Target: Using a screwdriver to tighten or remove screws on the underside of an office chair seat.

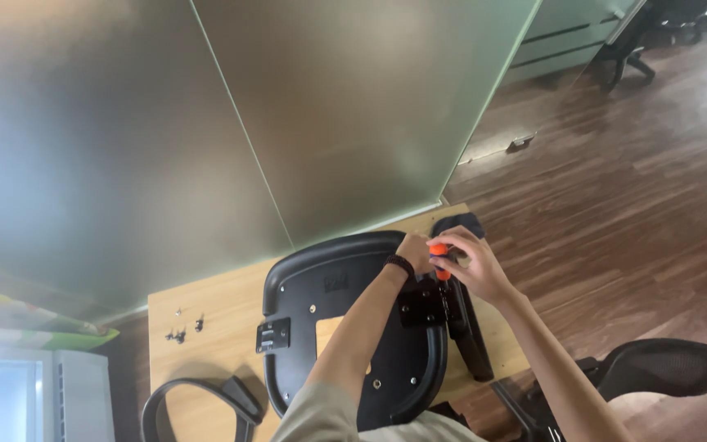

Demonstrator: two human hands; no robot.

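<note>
You stand over a wooden counter set against a frosted glass wall, with dark wood floor off to the right. The biggest thing on the counter is the black chair seat, lying underside up at the middle.

Along its right edge lies a black armrest, its bracket sitting on the seat's underside, so that side looks to be in fitting. A second armrest lies loose at the near left of the counter, apart from the seat, and the small black plate on the seat's left side has nothing joined to it; that side appears not yet done.

A mesh chair back rests on the floor at the near right.

Your right hand is closed around an orange-handled screwdriver, held upright over the right bracket. Your left hand rests just beside it at the far right of the seat; you cannot tell whether it grips anything.

A few small screws lie loose on the counter's left, well apart from the seat.
</note>
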